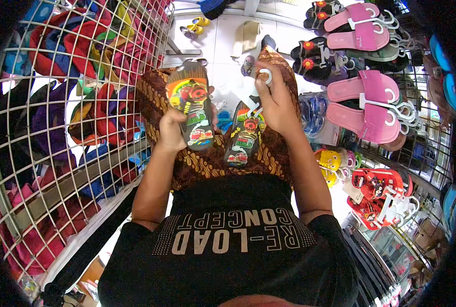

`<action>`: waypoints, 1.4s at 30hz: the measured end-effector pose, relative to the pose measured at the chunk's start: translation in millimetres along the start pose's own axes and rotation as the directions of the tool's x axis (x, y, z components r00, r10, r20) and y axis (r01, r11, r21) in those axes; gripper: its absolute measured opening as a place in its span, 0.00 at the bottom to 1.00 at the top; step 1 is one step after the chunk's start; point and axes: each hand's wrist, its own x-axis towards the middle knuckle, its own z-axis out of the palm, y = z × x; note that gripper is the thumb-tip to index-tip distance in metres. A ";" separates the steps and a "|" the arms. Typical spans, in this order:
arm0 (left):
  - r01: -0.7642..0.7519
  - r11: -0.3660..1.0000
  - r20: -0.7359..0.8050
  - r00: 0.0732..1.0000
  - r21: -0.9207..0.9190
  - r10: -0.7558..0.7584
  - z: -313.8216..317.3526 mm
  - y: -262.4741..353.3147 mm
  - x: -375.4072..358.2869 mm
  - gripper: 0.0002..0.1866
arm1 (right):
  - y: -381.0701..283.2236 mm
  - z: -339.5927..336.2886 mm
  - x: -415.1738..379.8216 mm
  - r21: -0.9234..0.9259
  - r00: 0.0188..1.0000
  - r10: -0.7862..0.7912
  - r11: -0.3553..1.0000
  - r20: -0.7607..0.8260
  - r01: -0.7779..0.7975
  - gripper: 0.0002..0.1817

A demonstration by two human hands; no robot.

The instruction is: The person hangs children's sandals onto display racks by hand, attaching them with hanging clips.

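A black child's sandal (196, 120) with a colourful cartoon print is upright in my left hand (172, 125), whose thumb and fingers wrap its sides. The matching sandal (242, 143) hangs low over the brown patterned cloth (212, 169) on my lap. At its upper end is a white plastic shoe hanger (253, 97), and my right hand (275, 100) is closed on the hook part of that hanger. Motion blurs the right fingertips a little.
A white wire grid (84, 97) with colourful cloth items behind it rises on the left. On the right hang pink sandals (363, 107), red sandals (373, 197) and other footwear on white hangers. Small yellow shoes (199, 21) lie on the white tiled floor ahead.
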 end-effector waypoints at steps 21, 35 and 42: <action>0.228 0.862 -0.207 0.967 0.452 -0.147 10.5 22.1 7.3 0.23 | -56.0 -34.6 -5.7 -0.185 0.999 -0.024 0.982 0.028 0.029 0.18; -0.193 0.680 0.535 0.775 0.708 -0.338 169.6 -15.5 91.1 0.22 | -241.1 -147.5 -137.8 -0.807 0.858 -0.389 0.589 -0.335 -0.047 0.10; -0.268 0.707 0.671 0.637 0.655 -0.380 326.3 -35.2 72.5 0.20 | -301.2 -191.3 -211.0 -0.672 0.478 -0.483 0.620 -0.734 -0.406 0.11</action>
